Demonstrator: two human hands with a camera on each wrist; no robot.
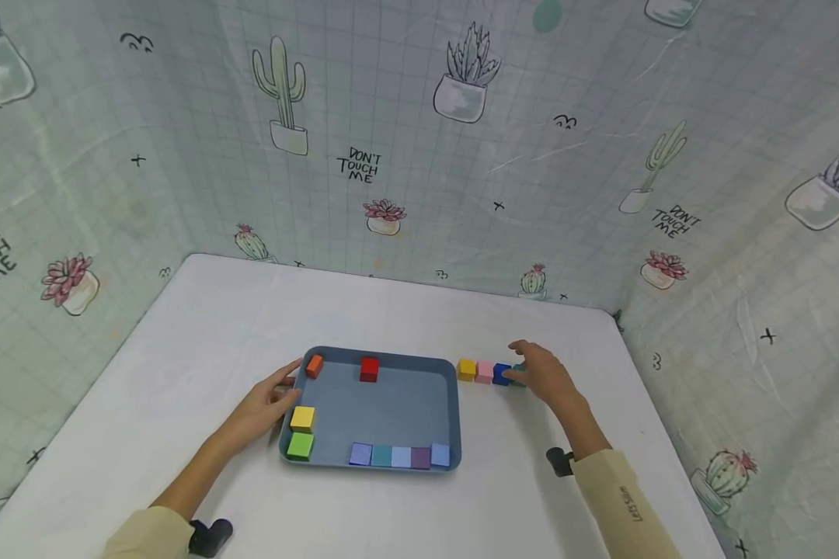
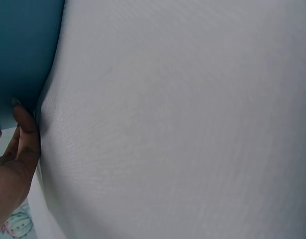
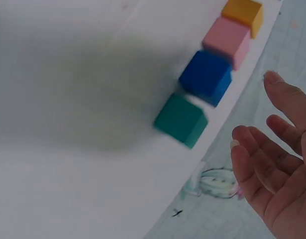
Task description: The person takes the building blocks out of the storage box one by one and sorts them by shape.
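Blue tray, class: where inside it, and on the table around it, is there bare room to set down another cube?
Inside the blue tray, the middle floor is bare, bordered by the red cube, the yellow cube and the front row of pastel cubes. The table behind the tray is bare too. It is crowded right of the tray: the row of cubes and the right hand.

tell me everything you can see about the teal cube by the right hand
The teal cube is a small, solid-coloured block with a matt, painted look. It sits flat on the white table, last in a row after the blue cube, slightly askew. The right hand hovers open beside it, not gripping it.
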